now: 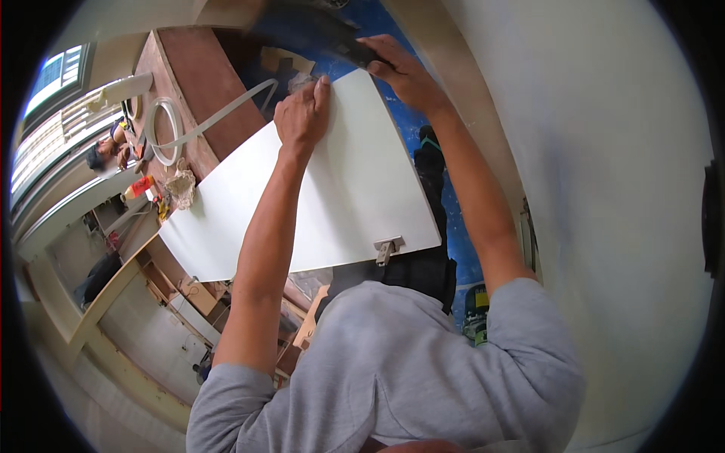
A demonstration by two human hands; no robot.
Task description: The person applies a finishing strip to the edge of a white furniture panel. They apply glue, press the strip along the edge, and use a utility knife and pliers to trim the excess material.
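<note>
A large white panel point(362, 166) lies tilted in front of my body, with a metal cabinet hinge point(387, 248) fixed near its closest edge. My left hand point(300, 117) is closed over the panel's far edge, its thumb pointing away from me; the fingertips are hidden. Beyond the far right corner, my right hand point(408, 79) grips a long dark tool point(332, 39). Motion smears the tool, so its kind cannot be made out. A pale flat strip point(219, 113) curls from a loose coil and ends close to my left hand.
A reddish-brown wooden box point(196, 83) stands at far left, with a crumpled cloth-like lump point(180, 187) and a red-and-yellow bottle point(138, 187) nearby. Blue sheeting point(404, 121) covers the floor. A pale wall point(596, 151) rises on the right. Another person point(109, 151) is at the left.
</note>
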